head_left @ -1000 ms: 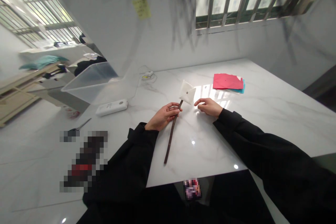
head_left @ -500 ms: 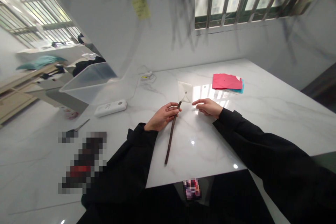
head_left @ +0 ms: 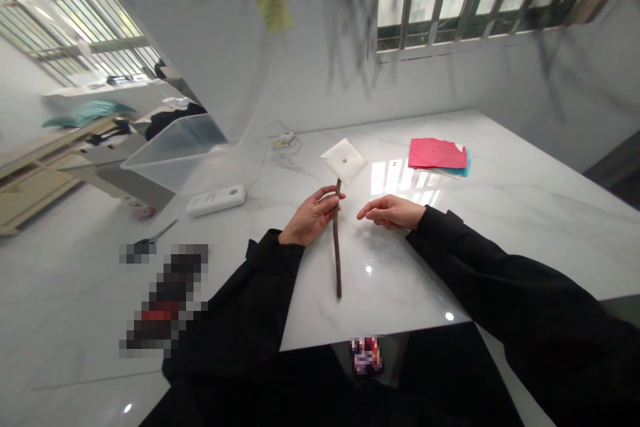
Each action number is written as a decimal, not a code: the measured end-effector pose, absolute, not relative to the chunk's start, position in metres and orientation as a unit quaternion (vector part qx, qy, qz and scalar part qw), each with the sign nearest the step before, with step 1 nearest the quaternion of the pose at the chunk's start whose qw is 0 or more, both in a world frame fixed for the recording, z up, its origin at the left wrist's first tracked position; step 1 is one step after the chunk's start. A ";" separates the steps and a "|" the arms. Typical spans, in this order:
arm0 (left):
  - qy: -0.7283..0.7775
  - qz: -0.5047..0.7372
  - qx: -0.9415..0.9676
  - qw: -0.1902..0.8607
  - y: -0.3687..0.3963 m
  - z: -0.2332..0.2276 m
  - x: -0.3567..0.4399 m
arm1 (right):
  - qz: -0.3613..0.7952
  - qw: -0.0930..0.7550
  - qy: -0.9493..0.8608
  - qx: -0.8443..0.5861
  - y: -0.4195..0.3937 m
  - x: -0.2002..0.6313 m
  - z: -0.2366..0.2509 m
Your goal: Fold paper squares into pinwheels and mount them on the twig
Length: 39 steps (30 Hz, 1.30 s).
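My left hand (head_left: 314,215) is closed round the upper part of a dark brown stick (head_left: 337,250). At the stick's top sits a white folded-paper pinwheel (head_left: 345,170), with a small round pin at its middle and one corner pointing up. The stick's lower end points toward the table's front edge. To the right of the stick, my right hand (head_left: 391,211) is apart from it, index finger stretched toward it and the other fingers partly bent, holding nothing.
A stack of red and blue paper (head_left: 437,154) lies at the back right. At left are a white power strip-like device (head_left: 217,201), scissors (head_left: 150,240), a blurred-out dark item (head_left: 167,297) and a clear plastic bin (head_left: 175,153). A small white cabled item (head_left: 285,139) lies by the wall.
The paper pinwheel has turned, now standing cornerwise. The stick has swung more upright, its lower end moving right. My right hand has drawn slightly left and nearer to me.
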<state>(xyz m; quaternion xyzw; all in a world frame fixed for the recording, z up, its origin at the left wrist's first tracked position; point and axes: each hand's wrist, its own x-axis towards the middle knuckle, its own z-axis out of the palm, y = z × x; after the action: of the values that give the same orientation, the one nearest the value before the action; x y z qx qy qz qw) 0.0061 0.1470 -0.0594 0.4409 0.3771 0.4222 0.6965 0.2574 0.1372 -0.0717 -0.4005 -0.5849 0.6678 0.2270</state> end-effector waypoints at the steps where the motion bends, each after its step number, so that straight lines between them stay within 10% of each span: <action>1: 0.372 0.438 0.432 0.695 0.147 -0.060 0.007 | 0.663 0.222 -0.595 -0.395 0.136 0.257 -0.071; 39: 0.335 0.611 0.285 0.658 0.169 -0.069 -0.006 | 0.669 0.029 -0.711 -0.215 0.121 0.246 -0.072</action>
<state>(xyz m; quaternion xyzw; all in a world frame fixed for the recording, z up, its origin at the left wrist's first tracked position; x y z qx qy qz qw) -0.0064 0.1687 -0.0692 0.2849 0.3351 0.6111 0.6581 0.2464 0.1212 -0.0718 -0.2145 -0.7111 0.6689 0.0291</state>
